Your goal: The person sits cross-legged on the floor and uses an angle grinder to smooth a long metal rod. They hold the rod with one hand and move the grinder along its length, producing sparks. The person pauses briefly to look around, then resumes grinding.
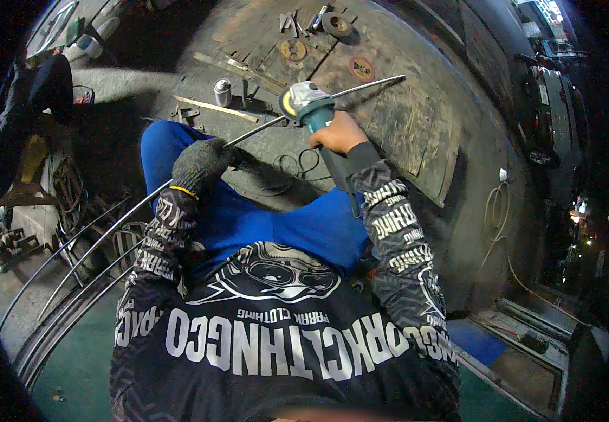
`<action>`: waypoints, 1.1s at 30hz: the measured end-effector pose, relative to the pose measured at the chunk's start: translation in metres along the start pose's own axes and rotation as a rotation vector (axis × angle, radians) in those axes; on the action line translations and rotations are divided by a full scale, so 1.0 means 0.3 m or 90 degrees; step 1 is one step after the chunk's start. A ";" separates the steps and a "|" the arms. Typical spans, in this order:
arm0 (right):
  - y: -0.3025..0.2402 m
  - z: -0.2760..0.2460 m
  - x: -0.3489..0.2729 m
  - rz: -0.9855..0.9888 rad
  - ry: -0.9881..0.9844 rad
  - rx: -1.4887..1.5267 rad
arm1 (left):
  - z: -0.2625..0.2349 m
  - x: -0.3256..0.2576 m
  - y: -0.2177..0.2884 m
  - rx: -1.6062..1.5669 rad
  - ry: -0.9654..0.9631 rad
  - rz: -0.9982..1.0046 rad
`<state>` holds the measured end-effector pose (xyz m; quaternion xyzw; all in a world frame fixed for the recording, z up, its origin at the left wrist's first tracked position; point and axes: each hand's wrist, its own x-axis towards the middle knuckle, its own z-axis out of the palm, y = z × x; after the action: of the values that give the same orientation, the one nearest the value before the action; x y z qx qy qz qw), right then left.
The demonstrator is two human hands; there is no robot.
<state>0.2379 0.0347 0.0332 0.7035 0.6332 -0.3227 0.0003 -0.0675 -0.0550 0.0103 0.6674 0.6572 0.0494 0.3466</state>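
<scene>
My right hand [339, 133], bare, is closed round the body of a teal angle grinder [318, 118]. The grinder's yellow-faced disc [289, 103] is close above a long thin metal rod [256, 131]; whether they touch I cannot tell. My left hand [200, 163], in a dark grey knit glove with a yellow cuff edge, is wrapped round the same rod beside my left knee. From there the rod slants up to the right, passes by the grinder head and ends over the wooden board. Its other end runs down to the left past my forearm.
A scuffed wooden board [417, 151] lies ahead, bearing two loose discs [362, 69] and a dark ring [337, 24]. A spray can [222, 93] stands near metal strips. More long rods [72, 316] lie at left. Cables [497, 204] trail on the right. Another person's leg [51, 84] shows far left.
</scene>
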 end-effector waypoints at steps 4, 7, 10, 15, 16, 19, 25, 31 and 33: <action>-0.058 0.024 -0.045 -0.012 -0.007 -0.004 | 0.022 -0.006 -0.017 0.005 0.040 0.001; -0.070 0.019 -0.076 0.005 -0.055 -0.027 | 0.033 -0.030 -0.008 0.031 0.068 -0.014; -0.037 -0.002 -0.091 -0.019 -0.056 0.037 | 0.033 -0.049 0.009 0.039 0.095 -0.015; 0.038 -0.059 -0.041 0.041 -0.023 -0.013 | 0.026 -0.044 0.035 0.052 0.080 -0.050; 0.051 -0.074 -0.028 0.058 0.011 -0.034 | 0.030 -0.042 0.039 0.060 0.091 -0.053; 0.069 -0.099 0.000 0.079 -0.009 0.007 | 0.039 -0.036 0.036 0.075 0.094 -0.034; 0.009 -0.038 -0.040 0.064 -0.042 0.013 | 0.038 -0.003 0.000 0.074 0.022 -0.031; -0.081 -0.015 -0.097 0.026 -0.038 -0.005 | 0.044 0.004 -0.003 0.073 0.042 -0.018; -0.086 -0.023 -0.111 0.018 -0.049 -0.003 | 0.046 -0.004 -0.019 0.096 0.056 0.027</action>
<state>0.2182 0.0130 0.0643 0.6997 0.6234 -0.3475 0.0309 -0.0653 -0.0621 -0.0025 0.7023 0.6596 0.0364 0.2654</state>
